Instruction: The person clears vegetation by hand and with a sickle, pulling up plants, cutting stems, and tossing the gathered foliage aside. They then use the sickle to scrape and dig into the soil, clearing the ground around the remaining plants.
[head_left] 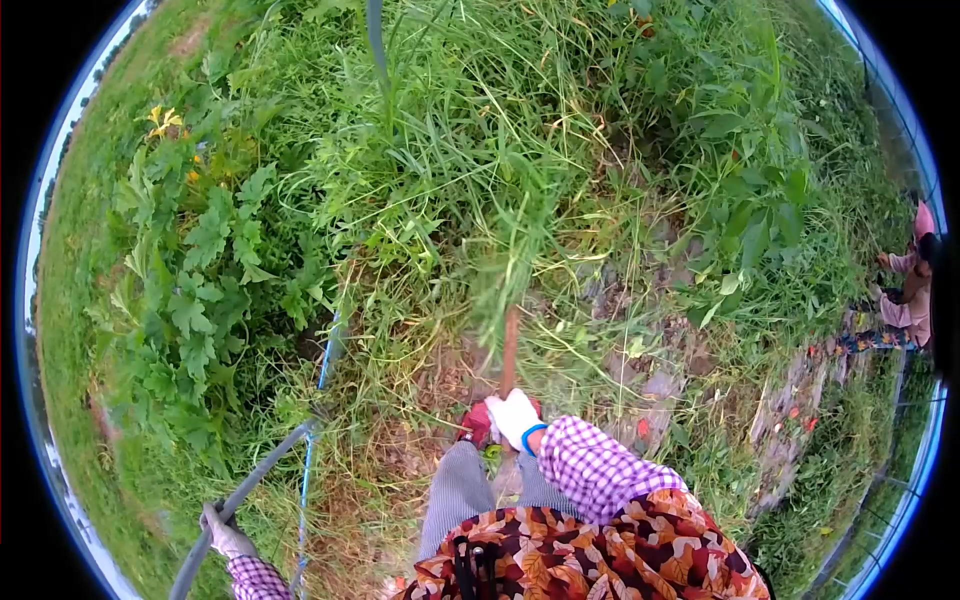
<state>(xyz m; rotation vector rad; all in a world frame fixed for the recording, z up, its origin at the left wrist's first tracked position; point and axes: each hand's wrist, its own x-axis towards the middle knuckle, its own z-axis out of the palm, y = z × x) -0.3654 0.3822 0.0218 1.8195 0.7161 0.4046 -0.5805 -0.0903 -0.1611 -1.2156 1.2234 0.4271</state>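
Note:
My right hand point(513, 418), in a white glove with a blue band at the wrist, is closed around a brown wooden handle point(511, 350) low in the middle. The handle points forward into cut grass point(515, 265), which is blurred and hides its far end. At the lower left, my left hand point(228, 532), in a pale glove, is wrapped round a long grey pole point(262, 468) that slants up to the right. Both sleeves are purple and white checked.
Broad-leaved plants point(205, 310) grow on the left beside a blue strip point(325, 362). Tall grass and leafy plants point(750, 215) stand ahead and right. Another person point(908, 300) in pink is at the far right, near a fence point(890, 475). A grey pole point(376, 40) stands at the top.

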